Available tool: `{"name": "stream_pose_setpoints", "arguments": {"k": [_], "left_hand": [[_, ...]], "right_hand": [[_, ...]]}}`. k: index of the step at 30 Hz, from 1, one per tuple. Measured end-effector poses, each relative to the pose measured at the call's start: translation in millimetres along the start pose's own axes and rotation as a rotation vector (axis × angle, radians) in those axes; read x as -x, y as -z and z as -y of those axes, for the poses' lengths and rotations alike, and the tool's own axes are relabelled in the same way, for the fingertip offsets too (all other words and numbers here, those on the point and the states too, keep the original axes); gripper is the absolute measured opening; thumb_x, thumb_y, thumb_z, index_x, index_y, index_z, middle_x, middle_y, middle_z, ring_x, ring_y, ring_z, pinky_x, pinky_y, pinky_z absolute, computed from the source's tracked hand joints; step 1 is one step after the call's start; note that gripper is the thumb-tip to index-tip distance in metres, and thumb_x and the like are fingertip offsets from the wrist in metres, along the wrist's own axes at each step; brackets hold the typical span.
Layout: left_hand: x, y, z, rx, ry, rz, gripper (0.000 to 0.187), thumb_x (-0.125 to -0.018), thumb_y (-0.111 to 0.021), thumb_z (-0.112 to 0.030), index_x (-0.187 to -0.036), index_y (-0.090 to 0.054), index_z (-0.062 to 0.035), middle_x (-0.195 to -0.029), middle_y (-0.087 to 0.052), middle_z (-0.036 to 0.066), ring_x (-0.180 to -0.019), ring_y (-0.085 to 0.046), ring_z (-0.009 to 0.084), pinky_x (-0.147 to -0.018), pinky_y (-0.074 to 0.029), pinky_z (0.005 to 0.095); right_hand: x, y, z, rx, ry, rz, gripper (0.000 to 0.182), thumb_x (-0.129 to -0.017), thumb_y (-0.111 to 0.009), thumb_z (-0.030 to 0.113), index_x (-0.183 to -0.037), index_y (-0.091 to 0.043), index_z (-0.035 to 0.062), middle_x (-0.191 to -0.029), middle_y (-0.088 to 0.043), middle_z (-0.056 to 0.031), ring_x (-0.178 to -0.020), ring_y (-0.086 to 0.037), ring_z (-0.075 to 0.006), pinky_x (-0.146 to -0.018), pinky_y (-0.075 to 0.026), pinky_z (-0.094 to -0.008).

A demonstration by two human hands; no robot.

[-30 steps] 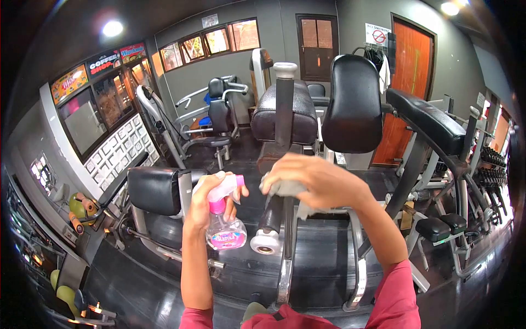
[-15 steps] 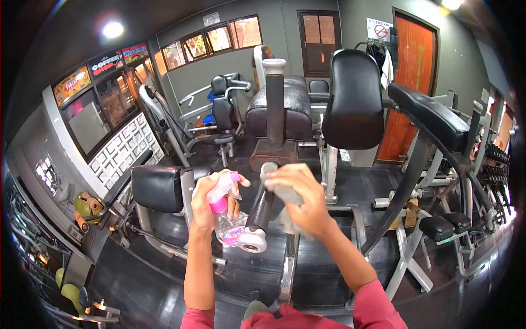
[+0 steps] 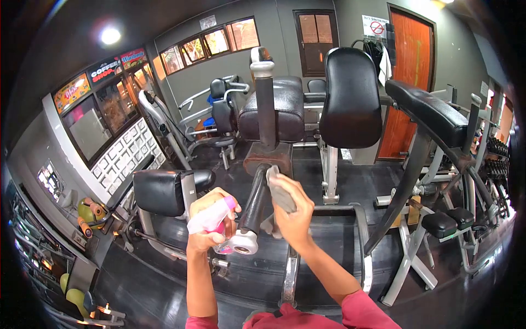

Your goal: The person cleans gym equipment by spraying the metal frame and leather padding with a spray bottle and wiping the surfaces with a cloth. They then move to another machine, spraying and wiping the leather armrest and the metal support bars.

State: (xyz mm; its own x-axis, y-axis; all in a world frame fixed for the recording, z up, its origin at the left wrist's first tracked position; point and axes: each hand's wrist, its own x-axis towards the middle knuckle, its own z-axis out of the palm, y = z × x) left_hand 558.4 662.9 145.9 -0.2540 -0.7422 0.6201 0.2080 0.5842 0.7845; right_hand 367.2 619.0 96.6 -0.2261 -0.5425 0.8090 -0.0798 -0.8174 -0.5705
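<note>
My left hand [image 3: 204, 237] is wrapped round a spray bottle [image 3: 212, 215] with a whitish and pink trigger head; most of its body is hidden behind my fingers and the bar end. In my right hand [image 3: 297, 219] is a grey cloth [image 3: 280, 193], pressed against the right side of a black padded handle [image 3: 254, 204]. Part of the cloth hangs below my palm. The handle slants toward me and ends in a silver cap [image 3: 243, 242]. Behind it rises an upright black post [image 3: 265, 109] with a pale knob.
Black padded seats surround the machine: a backrest [image 3: 352, 98], a slanted pad [image 3: 430, 112] at right and a low pad [image 3: 159, 193] at left. Metal frame tubes [image 3: 361, 236] run along the dark floor. Dumbbells [image 3: 496, 164] stand on a rack at far right.
My right hand has turned more upright and lowered slightly, with the cloth now along the handle's side. My left hand has lowered and tilted the spray bottle. The view has shifted slightly.
</note>
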Motion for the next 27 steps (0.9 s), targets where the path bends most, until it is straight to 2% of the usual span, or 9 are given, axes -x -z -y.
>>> {"name": "stream_pose_setpoints", "arguments": {"k": [3,9,12,16,18,20,22,24,27], "left_hand": [[0.3,3.3,2.1,-0.039,-0.032,0.030,0.062,-0.056,-0.097,-0.037,-0.086,-0.062,0.0051,-0.096,-0.059,0.014,-0.055,-0.060,0.0104,-0.049,-0.051,0.0233],[-8.4,9.1,9.7,-0.161,-0.139,0.120,0.054,-0.057,-0.095,-0.031,-0.084,-0.062,0.0030,-0.093,-0.060,0.012,-0.055,-0.059,0.0102,-0.052,-0.051,0.0231],[-8.8,0.4,5.0,-0.125,-0.113,0.110,0.052,-0.055,-0.094,-0.027,-0.085,-0.063,0.0016,-0.089,-0.062,0.011,-0.055,-0.060,0.0111,-0.055,-0.052,0.0227],[-4.7,-1.7,14.2,-0.091,-0.119,0.089,0.054,-0.053,-0.096,-0.023,-0.088,-0.062,0.0013,-0.092,-0.061,0.010,-0.059,-0.061,0.0093,-0.055,-0.051,0.0218],[-1.1,-5.0,13.4,-0.163,-0.150,0.040,0.054,-0.052,-0.097,-0.019,-0.088,-0.062,0.0011,-0.095,-0.060,0.010,-0.058,-0.061,0.0079,-0.055,-0.050,0.0217],[2.1,-5.4,18.2,-0.214,-0.193,0.047,0.054,-0.051,-0.097,-0.017,-0.088,-0.062,0.0007,-0.097,-0.059,0.010,-0.057,-0.060,0.0071,-0.056,-0.050,0.0217],[4.8,-11.6,20.1,-0.136,-0.174,-0.057,0.055,-0.051,-0.098,-0.019,-0.088,-0.062,0.0004,-0.095,-0.059,0.009,-0.057,-0.059,0.0068,-0.055,-0.050,0.0215],[5.8,-11.1,26.1,-0.234,-0.251,-0.059,0.055,-0.052,-0.098,-0.021,-0.087,-0.061,-0.0003,-0.093,-0.058,0.008,-0.056,-0.058,0.0063,-0.053,-0.049,0.0208],[10.1,-17.7,32.2,-0.165,-0.270,-0.146,0.056,-0.053,-0.099,-0.023,-0.088,-0.061,-0.0019,-0.093,-0.058,0.007,-0.058,-0.058,0.0055,-0.052,-0.048,0.0194]], "right_hand": [[29.2,1.0,12.9,-0.071,0.174,-0.008,0.041,-0.064,-0.074,-0.008,-0.104,-0.074,0.0050,-0.110,-0.070,-0.0144,-0.100,-0.066,-0.0328,-0.088,-0.052,-0.0389],[41.4,-10.2,0.0,-0.101,0.192,-0.103,0.044,-0.062,-0.070,-0.013,-0.102,-0.073,0.0053,-0.111,-0.070,-0.0158,-0.104,-0.066,-0.0336,-0.089,-0.053,-0.0391],[18.7,-23.4,-9.5,-0.018,-0.180,-0.220,0.042,-0.071,-0.068,-0.014,-0.110,-0.070,0.0030,-0.113,-0.069,-0.0149,-0.110,-0.066,-0.0273,-0.096,-0.049,-0.0327],[9.2,-17.0,-1.3,-0.198,-0.290,-0.186,0.037,-0.078,-0.061,-0.015,-0.112,-0.066,-0.0011,-0.114,-0.069,-0.0151,-0.114,-0.062,-0.0201,-0.099,-0.046,-0.0314],[15.6,-5.2,22.4,0.018,-0.098,-0.069,0.037,-0.077,-0.062,-0.016,-0.112,-0.065,-0.0025,-0.115,-0.068,-0.0156,-0.111,-0.064,-0.0220,-0.097,-0.047,-0.0325],[18.7,6.6,34.8,0.005,0.003,-0.033,0.031,-0.074,-0.064,-0.013,-0.103,-0.068,-0.0013,-0.109,-0.070,-0.0151,-0.104,-0.066,-0.0237,-0.092,-0.049,-0.0338],[16.5,21.7,44.8,-0.011,0.310,0.159,0.039,-0.063,-0.066,-0.009,-0.098,-0.072,0.0048,-0.105,-0.072,-0.0149,-0.096,-0.065,-0.0256,-0.085,-0.051,-0.0345],[-3.3,32.0,49.1,-0.002,0.307,0.210,0.040,-0.057,-0.065,-0.005,-0.094,-0.074,0.0076,-0.100,-0.074,-0.0122,-0.091,-0.064,-0.0256,-0.084,-0.051,-0.0368],[-45.6,35.4,41.8,0.166,0.339,0.476,0.037,-0.065,-0.059,-0.004,-0.097,-0.073,0.0067,-0.101,-0.072,-0.0082,-0.094,-0.062,-0.0272,-0.088,-0.049,-0.0389]]}}
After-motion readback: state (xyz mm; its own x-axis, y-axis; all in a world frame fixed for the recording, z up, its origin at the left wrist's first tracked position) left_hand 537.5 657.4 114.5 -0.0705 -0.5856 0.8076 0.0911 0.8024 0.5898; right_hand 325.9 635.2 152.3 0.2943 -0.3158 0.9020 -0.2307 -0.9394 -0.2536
